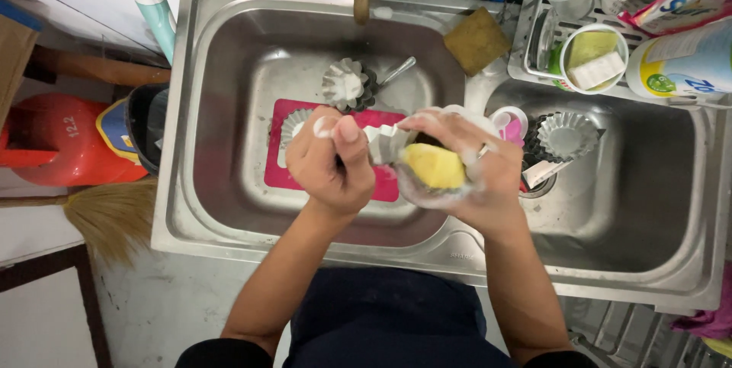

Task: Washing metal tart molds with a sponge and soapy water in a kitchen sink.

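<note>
Tart mould [383, 141] in hands | sponge [435, 165] | more moulds [568, 135] in sink [229, 185]

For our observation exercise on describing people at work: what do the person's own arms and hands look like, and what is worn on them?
Both forearms are bare, with no sleeves reaching the wrists. Dark short sleeves show at the upper arms. The left hand wears nothing visible and carries dabs of white soap foam. The right hand has a ring on one finger and foam too.

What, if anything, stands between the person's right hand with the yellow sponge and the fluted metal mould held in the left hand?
Nothing visible does. The yellow sponge in the right hand already presses against the fluted mould held by the left hand.
</note>
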